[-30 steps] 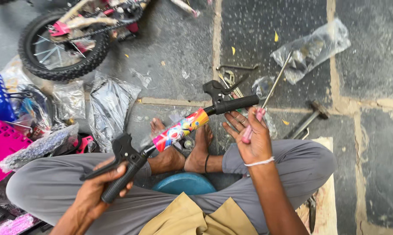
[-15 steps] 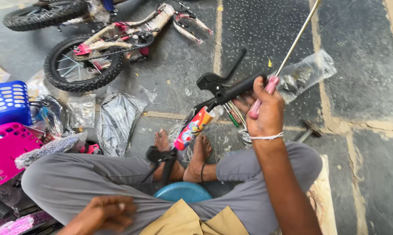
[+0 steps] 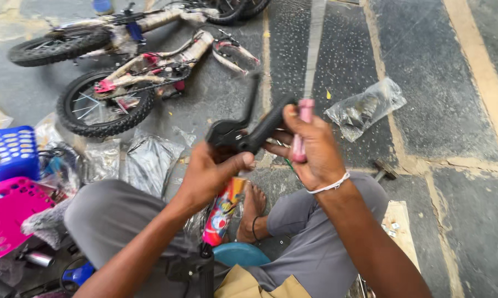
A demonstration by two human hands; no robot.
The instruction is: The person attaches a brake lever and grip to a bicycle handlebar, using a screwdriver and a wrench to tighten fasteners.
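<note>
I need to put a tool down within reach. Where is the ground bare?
Bare paving lies on the person's right, beyond the clear plastic bag and past the wooden board. The left is crowded: pink basket, blue basket, plastic wrappings and small bicycles.

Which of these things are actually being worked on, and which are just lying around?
In hand:
black rubber handlebar grip with brake lever, left hand
pink-handled tool, right hand

Lying about:
two small bicycles
clear plastic bag
pink basket
blue basket

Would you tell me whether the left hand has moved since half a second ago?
Yes. The left hand rose from beside the lap to the black brake lever, level with the right hand.
</note>
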